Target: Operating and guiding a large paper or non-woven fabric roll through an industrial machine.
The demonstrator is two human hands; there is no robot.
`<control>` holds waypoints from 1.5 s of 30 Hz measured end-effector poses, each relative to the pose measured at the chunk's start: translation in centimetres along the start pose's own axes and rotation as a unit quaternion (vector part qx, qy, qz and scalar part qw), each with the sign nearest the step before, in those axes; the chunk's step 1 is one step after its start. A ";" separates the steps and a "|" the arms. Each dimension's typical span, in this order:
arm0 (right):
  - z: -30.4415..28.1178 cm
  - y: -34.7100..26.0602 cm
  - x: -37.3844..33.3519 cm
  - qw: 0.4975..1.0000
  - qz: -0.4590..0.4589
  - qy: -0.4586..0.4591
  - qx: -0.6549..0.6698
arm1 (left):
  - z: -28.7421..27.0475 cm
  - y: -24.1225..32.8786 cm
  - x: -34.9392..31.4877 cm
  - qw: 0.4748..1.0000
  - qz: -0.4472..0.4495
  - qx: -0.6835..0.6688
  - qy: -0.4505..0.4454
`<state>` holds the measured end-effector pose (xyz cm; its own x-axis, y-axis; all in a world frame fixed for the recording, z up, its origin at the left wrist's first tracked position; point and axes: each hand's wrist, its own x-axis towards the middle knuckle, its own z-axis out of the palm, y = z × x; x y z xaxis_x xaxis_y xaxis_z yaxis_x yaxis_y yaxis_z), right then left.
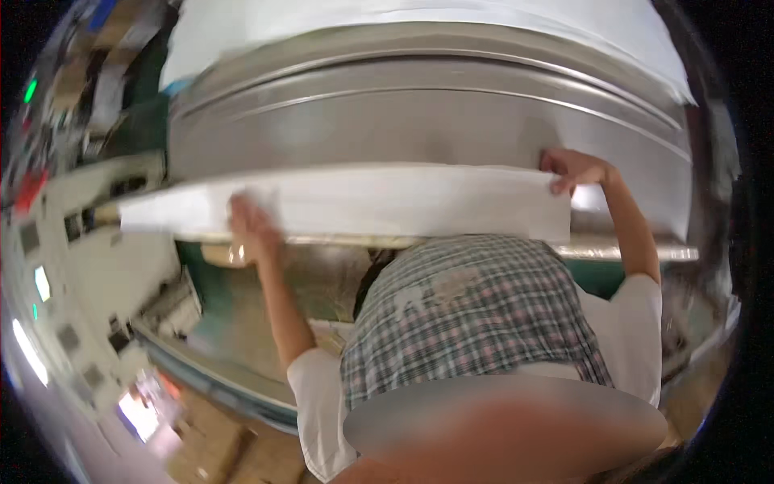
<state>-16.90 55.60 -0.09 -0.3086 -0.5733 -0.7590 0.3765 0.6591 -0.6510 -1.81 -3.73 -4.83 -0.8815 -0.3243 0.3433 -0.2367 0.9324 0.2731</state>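
Observation:
A long white strip of sheet (419,198) stretches sideways in front of my waist, along the near edge of a metal surface (363,129). Whether it is cloth or paper I cannot tell. My right hand (576,171) has its fingers closed around the strip's upper edge near the right end. Toward the other end, my left hand (256,230) lies against the strip's face. Motion smears its fingers, so their grip does not show clearly.
A wide white sheet (435,10) covers the far side beyond the metal ledge. At the left stands a pale machine or cabinet (121,258). A light rail (637,252) runs along the near edge, close to my checked apron (476,323). Boxes (214,436) sit at the lower left.

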 end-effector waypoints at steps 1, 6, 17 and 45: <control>0.7 -0.6 1.7 1.000 -0.010 -0.009 -0.003 | -0.4 -0.7 0.1 0.999 -0.005 -0.034 0.006; 5.7 -8.6 8.3 0.996 -0.028 -0.038 -0.075 | -2.1 1.6 0.7 0.999 0.018 0.023 0.032; 16.6 -18.4 20.2 0.995 -0.100 0.005 -0.027 | -3.8 2.0 0.7 0.985 0.085 -0.145 0.036; 13.2 -21.3 31.4 0.673 -0.051 0.693 -0.252 | 15.9 -23.5 49.9 0.818 -0.148 -0.550 0.082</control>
<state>-23.07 17.18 -9.91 -0.9606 0.1474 0.2358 0.0553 0.9322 -0.3576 -46.72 -39.26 -8.35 -0.7641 -0.6109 0.2072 0.1604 0.1312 0.9783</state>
